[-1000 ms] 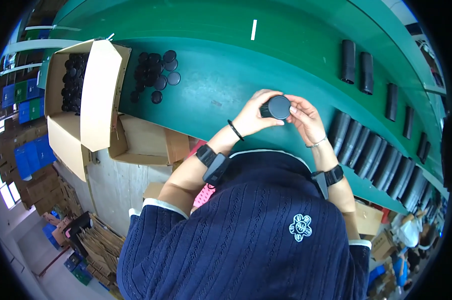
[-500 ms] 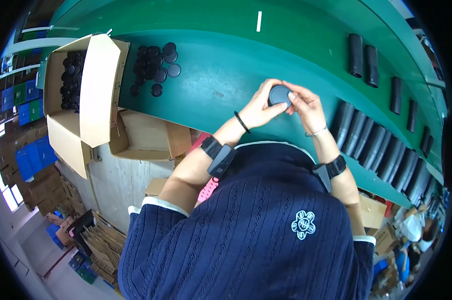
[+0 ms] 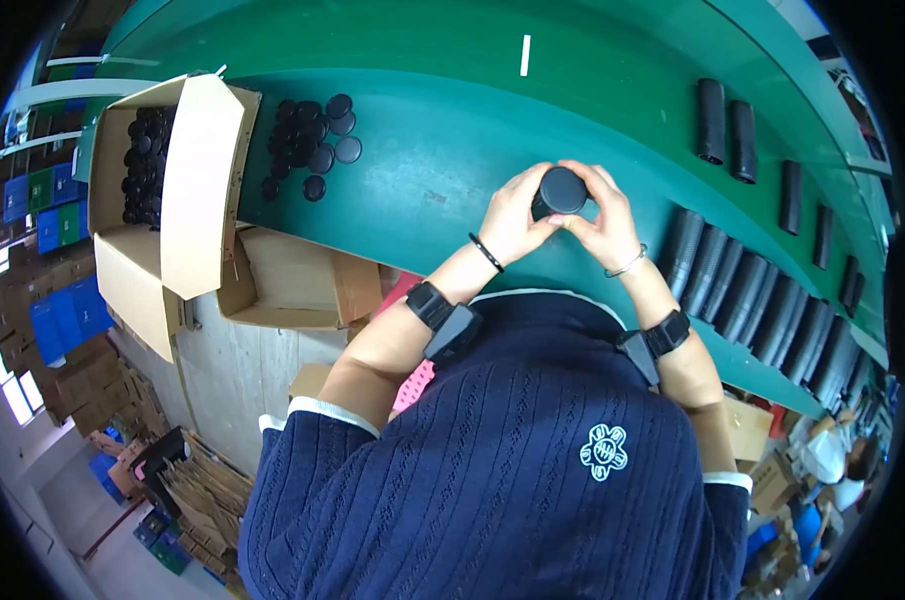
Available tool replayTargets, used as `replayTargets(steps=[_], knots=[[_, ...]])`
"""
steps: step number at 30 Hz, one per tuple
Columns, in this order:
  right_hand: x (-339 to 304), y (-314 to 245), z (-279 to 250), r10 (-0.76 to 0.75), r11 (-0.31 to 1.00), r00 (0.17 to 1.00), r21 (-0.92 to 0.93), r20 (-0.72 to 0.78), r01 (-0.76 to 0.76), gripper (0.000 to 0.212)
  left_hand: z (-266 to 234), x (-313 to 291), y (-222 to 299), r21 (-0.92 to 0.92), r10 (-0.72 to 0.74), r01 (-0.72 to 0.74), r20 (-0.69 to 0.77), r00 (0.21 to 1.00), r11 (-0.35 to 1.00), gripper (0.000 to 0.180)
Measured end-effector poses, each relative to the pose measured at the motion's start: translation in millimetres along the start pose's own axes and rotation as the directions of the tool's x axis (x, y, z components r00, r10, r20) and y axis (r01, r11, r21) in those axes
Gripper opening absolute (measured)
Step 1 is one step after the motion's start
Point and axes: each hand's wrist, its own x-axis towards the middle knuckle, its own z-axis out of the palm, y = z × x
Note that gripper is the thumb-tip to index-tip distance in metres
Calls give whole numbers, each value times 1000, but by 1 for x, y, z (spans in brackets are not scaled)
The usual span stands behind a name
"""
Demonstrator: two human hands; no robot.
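Observation:
Over the green work surface, both my hands are closed round a black tube with a round flat cap on its end. The cap faces up and a little of the dark side shows below it; the rest is hidden by my hands. My left hand wraps its left side, thumb near the front. My right hand grips the right side, its thumb close to the left one. Loose black round caps lie in a cluster to the left. Along the right, several black ribbed tubes lie in a row.
An open cardboard box of black caps stands at the left, flaps spread. Below it is another open carton. More black tubes lie on the green belt at the far right. Stacked cartons and people are beyond.
Both hands have closed further round the capped tube. My right fingers have shifted from the cap's face to its side, and the dark side below the cap now shows.

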Motion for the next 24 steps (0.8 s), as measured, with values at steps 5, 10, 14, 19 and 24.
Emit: replayTargets(steps=[5,10,14,19,24], knots=[[-13,20,1,191,699,962,660,198,-274,56,-6,-8,-9,-328,-64,118,171,983,937,68],[-21,12,6,179,683,971,690,158,-238,43,-8,-10,-9,-569,-180,359,346,921,740,56],[-17,23,9,244,679,964,692,103,-246,30,-12,-7,-8,-574,-216,453,434,875,682,46],[-2,16,8,300,668,937,662,178,-339,15,-15,-5,-19,-603,-181,223,131,975,766,43],[14,10,10,291,566,897,697,332,-441,20,-36,5,-11,-609,-385,538,377,843,583,35]])
